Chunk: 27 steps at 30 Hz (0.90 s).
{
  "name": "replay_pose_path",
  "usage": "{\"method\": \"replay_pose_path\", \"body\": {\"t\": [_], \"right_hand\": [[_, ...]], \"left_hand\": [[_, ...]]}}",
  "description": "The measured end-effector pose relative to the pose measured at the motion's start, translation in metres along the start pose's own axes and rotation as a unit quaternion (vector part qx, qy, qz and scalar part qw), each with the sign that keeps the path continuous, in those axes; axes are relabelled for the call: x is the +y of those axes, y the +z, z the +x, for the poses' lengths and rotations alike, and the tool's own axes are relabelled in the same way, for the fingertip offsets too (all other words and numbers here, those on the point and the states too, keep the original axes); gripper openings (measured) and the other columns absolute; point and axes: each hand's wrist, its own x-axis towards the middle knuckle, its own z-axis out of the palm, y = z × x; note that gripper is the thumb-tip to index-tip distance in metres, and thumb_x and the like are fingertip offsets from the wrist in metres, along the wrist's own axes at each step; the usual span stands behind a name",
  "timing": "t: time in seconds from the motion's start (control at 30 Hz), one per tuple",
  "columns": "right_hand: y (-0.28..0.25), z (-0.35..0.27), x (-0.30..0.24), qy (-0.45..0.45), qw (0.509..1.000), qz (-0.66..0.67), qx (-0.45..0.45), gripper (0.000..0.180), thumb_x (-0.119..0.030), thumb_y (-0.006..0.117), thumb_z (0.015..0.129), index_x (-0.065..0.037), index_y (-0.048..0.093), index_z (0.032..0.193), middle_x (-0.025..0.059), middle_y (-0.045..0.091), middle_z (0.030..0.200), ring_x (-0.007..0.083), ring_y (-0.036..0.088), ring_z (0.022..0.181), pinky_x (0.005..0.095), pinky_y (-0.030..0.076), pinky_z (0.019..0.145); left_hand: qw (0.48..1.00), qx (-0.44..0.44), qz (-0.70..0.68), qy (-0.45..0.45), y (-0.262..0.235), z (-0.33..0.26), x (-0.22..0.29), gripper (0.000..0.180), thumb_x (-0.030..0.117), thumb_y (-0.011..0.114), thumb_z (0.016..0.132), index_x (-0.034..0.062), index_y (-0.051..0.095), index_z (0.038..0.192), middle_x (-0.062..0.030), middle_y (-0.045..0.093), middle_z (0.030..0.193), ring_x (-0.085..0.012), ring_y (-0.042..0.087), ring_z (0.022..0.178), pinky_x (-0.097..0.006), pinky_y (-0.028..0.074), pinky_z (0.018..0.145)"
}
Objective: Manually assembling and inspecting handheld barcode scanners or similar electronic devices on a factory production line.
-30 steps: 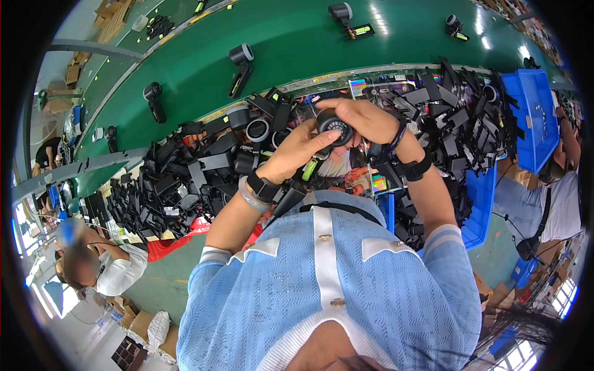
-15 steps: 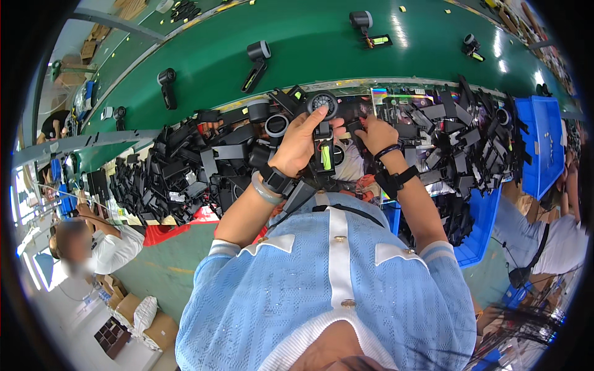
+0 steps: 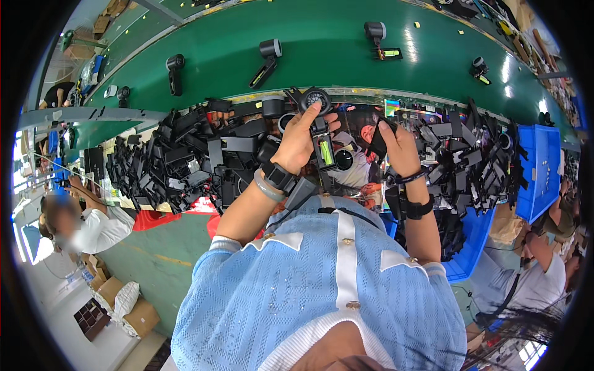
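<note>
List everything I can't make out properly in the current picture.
All in the head view:
- Fan: centre hidden by the left hand's thumb.
- Black part: partly covered by the right hand.
- Blue bin: partly behind the right forearm.
- Left pile: lower pieces buried.
- Yellow bit: too small.

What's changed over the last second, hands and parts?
Right hand: let go of the unit's round black head, moved off to the right, and now has a black piece in its grip. Unchanged: left hand still holds the unit; the heaped black parts lie either side.
</note>
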Motion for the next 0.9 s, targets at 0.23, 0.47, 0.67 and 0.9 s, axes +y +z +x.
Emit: {"method": "replay_pose_path", "body": {"t": [0.23,0.47,0.67,0.9], "right_hand": [[0.002,-0.006,-0.04,-0.059,0.991,0.12,0.0,0.023,-0.021,0.059,0.09,0.0,0.067,0.095,0.0063,0.067,0.09,0.0109,0.06,0.079,0.0257,0.047,0.072],[0.006,-0.016,-0.057,-0.297,0.954,-0.012,0.022,0.032,0.001,0.065,0.07,-0.005,0.066,0.101,0.0115,0.067,0.094,0.0253,0.063,0.082,0.0305,0.05,0.073],[0.03,-0.018,-0.038,-0.413,0.883,-0.213,0.059,0.032,-0.004,0.058,0.07,-0.01,0.066,0.101,0.0068,0.061,0.102,0.0231,0.062,0.085,0.0322,0.052,0.07],[0.031,-0.032,-0.041,-0.375,0.876,-0.304,-0.005,0.048,-0.008,0.055,0.071,-0.012,0.056,0.119,0.0122,0.054,0.118,0.0296,0.058,0.1,0.0378,0.047,0.085]], "left_hand": [[0.999,-0.001,-0.03,-0.036,0.008,-0.001,-0.006,0.035,0.033,0.062,0.087,0.004,0.057,0.106,-0.013,0.064,0.095,-0.0237,0.065,0.084,-0.034,0.054,0.07],[0.996,-0.048,-0.055,-0.055,0.006,0.002,-0.014,0.034,0.028,0.062,0.088,0.0018,0.057,0.109,-0.011,0.065,0.094,-0.0197,0.064,0.081,-0.031,0.053,0.07],[0.991,-0.038,-0.111,-0.058,0.007,0.001,-0.019,0.029,0.028,0.061,0.089,0.004,0.057,0.104,-0.0095,0.064,0.091,-0.0195,0.063,0.08,-0.033,0.053,0.071],[0.995,-0.038,-0.092,-0.018,0.008,-0.006,-0.01,0.03,0.018,0.059,0.089,0.0025,0.051,0.113,-0.0119,0.058,0.11,-0.0265,0.056,0.102,-0.041,0.047,0.089]]}}
